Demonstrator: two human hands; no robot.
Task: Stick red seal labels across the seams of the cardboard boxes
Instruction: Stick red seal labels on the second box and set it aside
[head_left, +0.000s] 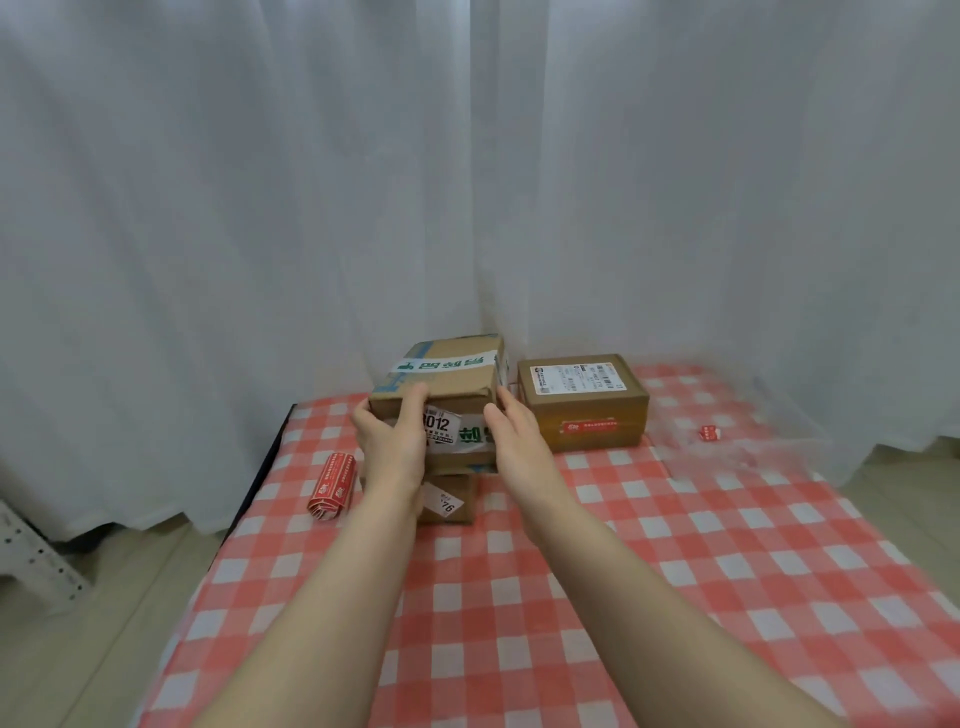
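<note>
Looking down from the head camera, we see our left hand (390, 446) and right hand (511, 436) clasped on opposite sides of a cardboard box (441, 395) banded with white-and-green tape, the fingers (413, 402) of the left curling over its near top edge and the right palm pressed flat to its right side. This box sits on top of a smaller box (451, 498) with a white sticker on its front; we cannot tell whether the upper one is resting fully on it or lifted slightly clear. Just to the right, near but apart, stands a second carton (584, 400) with a shipping label on top and a red seal label (590, 427) stuck along its front face. A roll of red seal labels (333, 485) lies on the red-and-white checked tablecloth (597, 597) just left of our left wrist. Far to the right a single small red label (709, 432) lies on a sheet of clear plastic (753, 436). White curtains (260, 208) hang behind the table, and a pale perforated metal frame (31, 551) shows at the lower left on the floor.
</note>
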